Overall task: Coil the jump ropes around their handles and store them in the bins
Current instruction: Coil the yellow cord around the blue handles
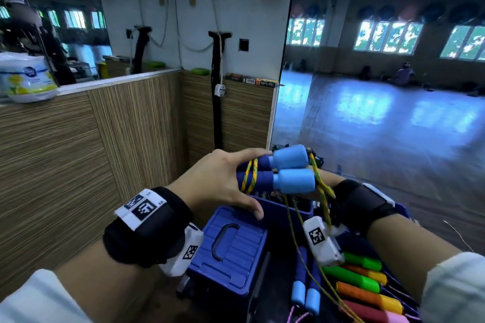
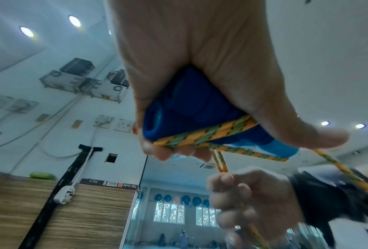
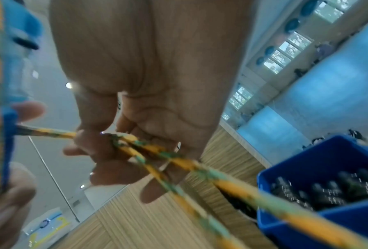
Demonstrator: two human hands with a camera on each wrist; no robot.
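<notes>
A jump rope's two blue foam handles (image 1: 288,170) lie side by side in my left hand (image 1: 244,181), which grips their dark ends in front of me. A few turns of yellow-green rope (image 1: 250,176) wrap the handles; the left wrist view shows the same turns of rope (image 2: 210,134) across the handles (image 2: 191,107). My right hand (image 3: 114,143) sits just under the light-blue ends, mostly hidden in the head view. Its fingers curl round a doubled length of the rope (image 3: 200,165). The loose rope (image 1: 296,231) hangs down past the bins.
A blue bin with a closed lid (image 1: 228,246) stands below my left hand. Behind it is an open blue bin (image 1: 286,207) holding dark items. Other ropes with green, orange and yellow handles (image 1: 362,280) and a blue pair (image 1: 304,288) lie lower right. A wood-panelled wall (image 1: 105,152) stands left.
</notes>
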